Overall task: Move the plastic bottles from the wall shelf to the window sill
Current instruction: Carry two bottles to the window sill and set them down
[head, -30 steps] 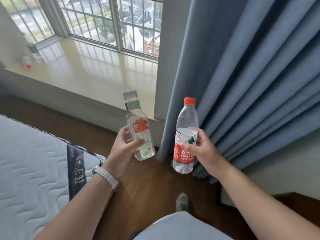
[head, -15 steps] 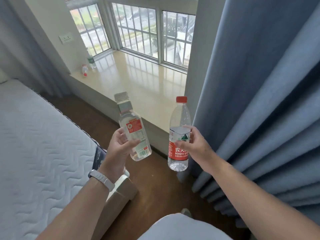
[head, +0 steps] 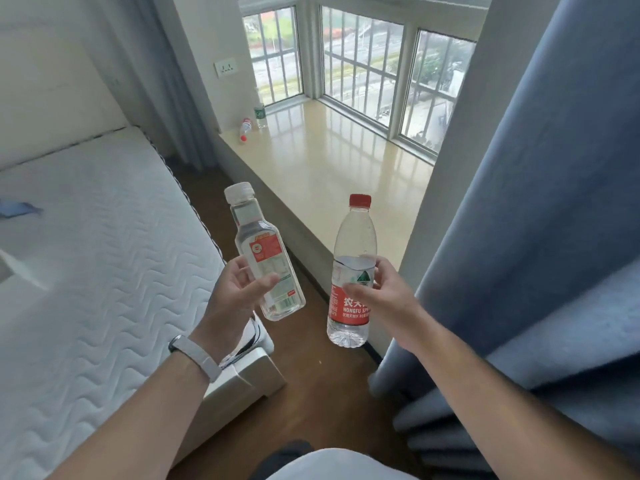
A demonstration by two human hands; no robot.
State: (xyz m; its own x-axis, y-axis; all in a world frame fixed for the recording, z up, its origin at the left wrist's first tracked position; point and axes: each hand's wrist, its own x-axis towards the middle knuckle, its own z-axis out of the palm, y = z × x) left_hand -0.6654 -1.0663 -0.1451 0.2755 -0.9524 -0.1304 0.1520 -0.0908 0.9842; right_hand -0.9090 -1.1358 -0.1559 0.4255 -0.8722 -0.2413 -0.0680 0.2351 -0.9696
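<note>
My left hand [head: 239, 292] grips a clear square bottle [head: 263, 251] with a white cap and an orange label, tilted to the left. A round water bottle [head: 353, 271] with a red cap and red label hangs upright in my right hand [head: 384, 299]. Both bottles are in the air over the floor, short of the near end of the beige window sill [head: 332, 168]. Two more bottles are at the sill's far left end: a red-capped one [head: 245, 128] lying on its side and a green-labelled one [head: 259, 114] standing upright.
A white mattress [head: 86, 254] on a bed frame fills the left. Blue curtain folds [head: 536, 220] hang on the right beside a grey wall pillar [head: 446, 168]. Brown wooden floor [head: 311, 386] runs between bed and sill. Barred windows [head: 360, 64] back the sill.
The view has swung left and lifted, bringing the whole sill, its far bottles and the bed into sight. Both hands still hold their bottles at about the same height.
</note>
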